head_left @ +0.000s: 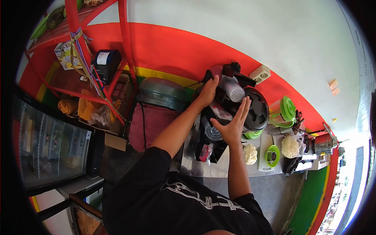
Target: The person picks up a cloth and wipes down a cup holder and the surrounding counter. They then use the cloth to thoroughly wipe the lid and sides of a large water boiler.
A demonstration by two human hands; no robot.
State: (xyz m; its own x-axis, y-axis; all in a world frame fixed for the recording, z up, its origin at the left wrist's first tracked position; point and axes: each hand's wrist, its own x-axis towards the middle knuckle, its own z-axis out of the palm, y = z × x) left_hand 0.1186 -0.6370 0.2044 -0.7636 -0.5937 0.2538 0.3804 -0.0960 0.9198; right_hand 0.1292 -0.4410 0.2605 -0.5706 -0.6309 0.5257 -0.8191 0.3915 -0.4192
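Observation:
A stack of clear plastic cups (234, 90) lies in a black organizer (219, 154) on the counter, its round end toward me. My left hand (208, 93) is beside the stack on its left, fingers stretched upward; part of them is hidden against the dark things behind. My right hand (234, 125) is open below and right of the cups, thumb spread from the straight fingers. Its fingertips come near the black lid (256, 109) of a large container. Clear round lids (212, 131) sit in the organizer between my forearms. Neither hand visibly grips anything.
Right along the counter are a green-lidded jug (288, 109), a green bowl (272, 156) on a white board, and pale bundles (290, 146). A socket (260, 74) is on the wall. Left stand a red shelf (123, 35), a receipt printer (106, 64) and a glass-door fridge (53, 141).

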